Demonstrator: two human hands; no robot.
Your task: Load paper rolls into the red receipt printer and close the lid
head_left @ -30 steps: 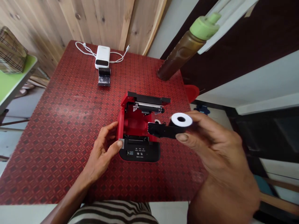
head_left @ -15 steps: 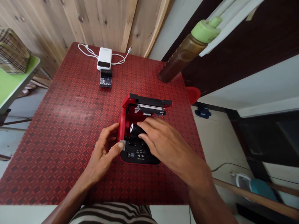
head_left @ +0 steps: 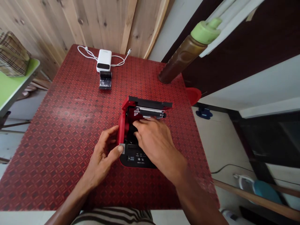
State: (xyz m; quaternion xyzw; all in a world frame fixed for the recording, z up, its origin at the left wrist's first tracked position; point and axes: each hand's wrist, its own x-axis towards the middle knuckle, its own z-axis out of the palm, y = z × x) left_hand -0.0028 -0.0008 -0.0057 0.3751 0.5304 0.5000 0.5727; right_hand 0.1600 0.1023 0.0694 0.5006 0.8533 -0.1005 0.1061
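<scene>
A red and black receipt printer (head_left: 138, 160) stands on the table with its lid (head_left: 152, 103) raised, its roller and metal strip showing. My left hand (head_left: 103, 153) grips its left side, the thumb on the front corner and the fingers along the red wall. Inside the paper bay is my right hand (head_left: 156, 137), its fingers curled over a black paper roll (head_left: 132, 128). Most of that roll is hidden by the hand and the shadow of the bay.
Behind the printer lie a white power bank (head_left: 104, 59) with its cable and a small black roll (head_left: 105, 79), partly unwound. A tall brown bottle (head_left: 185, 56) with a green cap stands at the right rear of the patterned red table (head_left: 58, 150).
My right hand has moved down and slightly left into the bay, taking the black paper roll deeper; its white core end no longer shows. The left hand stays on the printer.
</scene>
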